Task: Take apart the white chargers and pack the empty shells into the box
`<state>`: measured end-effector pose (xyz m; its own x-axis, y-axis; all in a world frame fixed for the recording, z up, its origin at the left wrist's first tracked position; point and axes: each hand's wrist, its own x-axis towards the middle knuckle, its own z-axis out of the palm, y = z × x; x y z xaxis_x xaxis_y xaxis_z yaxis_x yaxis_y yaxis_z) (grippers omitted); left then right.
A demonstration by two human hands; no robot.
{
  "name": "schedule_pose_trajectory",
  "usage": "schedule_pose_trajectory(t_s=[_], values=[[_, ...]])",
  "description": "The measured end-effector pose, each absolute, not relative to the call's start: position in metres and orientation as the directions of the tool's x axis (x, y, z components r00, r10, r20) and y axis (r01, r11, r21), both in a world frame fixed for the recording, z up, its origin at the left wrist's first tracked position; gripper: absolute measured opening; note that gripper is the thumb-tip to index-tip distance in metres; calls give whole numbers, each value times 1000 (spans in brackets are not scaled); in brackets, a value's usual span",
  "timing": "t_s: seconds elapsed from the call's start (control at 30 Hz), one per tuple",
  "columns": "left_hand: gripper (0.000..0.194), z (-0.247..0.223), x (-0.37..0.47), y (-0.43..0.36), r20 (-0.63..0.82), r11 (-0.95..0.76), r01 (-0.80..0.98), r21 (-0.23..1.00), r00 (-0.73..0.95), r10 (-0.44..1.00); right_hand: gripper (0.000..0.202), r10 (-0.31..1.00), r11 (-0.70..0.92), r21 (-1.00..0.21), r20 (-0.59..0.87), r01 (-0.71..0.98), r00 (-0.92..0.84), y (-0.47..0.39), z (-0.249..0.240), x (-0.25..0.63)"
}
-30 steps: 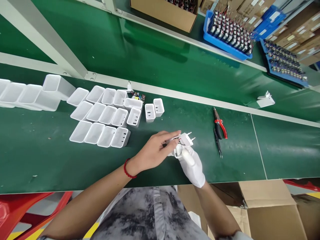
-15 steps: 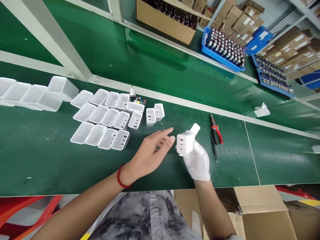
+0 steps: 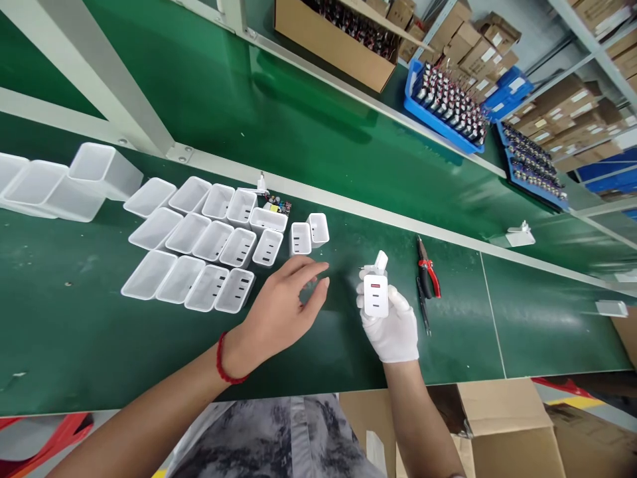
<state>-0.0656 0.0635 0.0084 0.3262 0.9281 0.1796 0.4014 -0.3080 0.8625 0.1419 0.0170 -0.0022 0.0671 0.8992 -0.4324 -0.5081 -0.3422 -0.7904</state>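
Movement: since the earlier frame, the left hand (image 3: 279, 305) has drawn farther from the charger (image 3: 375, 295), whose slotted face has turned more squarely to the camera.
Charger: held up over the worktop (image 3: 338, 365), right of the left hand; one red slot above two small dark slots; plug part tilted beyond the slotted face, a pin pointing left.
Right hand: the white-gloved right hand (image 3: 395, 332) has its grip clamped on the charger, thumb at one side, fingertips at the other.
Left hand: bare, red wristband (image 3: 226, 362) at the wrist; grip empty, thumb and fingers apart, near the housings (image 3: 233, 290).
Pliers: red-and-black pliers (image 3: 428, 272) lie right of the charger, just beside the dark tweezers (image 3: 424, 307).
Housings: open-topped, white, in rows to the left; more at far left, one resting on others.
Small housings: two small housings (image 3: 300, 240) stand beyond the left hand.
Board: circuit board (image 3: 277, 206) behind the rows, near a white plug piece (image 3: 261, 184).
Upper level: open carton (image 3: 333, 46) and blue tray (image 3: 438, 126), both filled with small parts.
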Motion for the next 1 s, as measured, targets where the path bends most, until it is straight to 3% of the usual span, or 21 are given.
schedule_pose_trajectory(t_s=[0.13, 0.2, 0.27, 0.33, 0.43, 0.53, 0.73, 0.87, 0.93, 1.0], values=[[33, 1, -69, 66, 296, -471, 633, 615, 368, 882, 36, 896, -298, -875, -394, -381, 204, 27, -4, 146], [40, -2, -69, 67, 276, -505, 741, 444, 423, 863, 39, 886, -232, -956, -283, -179, 367, 44, -5, 155], [47, -3, -68, 69, 205, -504, 791, 346, 460, 864, 43, 874, -184, -973, -96, 141, 476, 74, -5, 169], [52, -3, -66, 73, 153, -495, 813, 306, 471, 869, 45, 885, -172, -856, 83, 488, 458, 113, -4, 183], [52, -1, -64, 79, 109, -478, 844, 244, 466, 878, 46, 907, -229, -508, 199, 830, 372, 175, -3, 199], [47, 4, -63, 84, 52, -486, 853, 192, 485, 873, 48, 904, -303, -318, 204, 898, 376, 224, -7, 203], [31, 14, -71, 83, -13, -498, 829, 255, 518, 855, 48, 923, -337, -229, 112, 913, 369, 250, -8, 199], [32, 13, -77, 69, 43, -542, 774, 327, 560, 827, 62, 878, -411, -109, 219, 905, 425, 228, 17, 183], [26, 10, -78, 61, 94, -566, 739, 365, 576, 812, 55, 939, -234, -72, 243, 970, 244, 218, 30, 159], [19, 6, -78, 55, 132, -560, 720, 409, 561, 817, 48, 984, 162, -95, 89, 982, -154, 215, 39, 125]])
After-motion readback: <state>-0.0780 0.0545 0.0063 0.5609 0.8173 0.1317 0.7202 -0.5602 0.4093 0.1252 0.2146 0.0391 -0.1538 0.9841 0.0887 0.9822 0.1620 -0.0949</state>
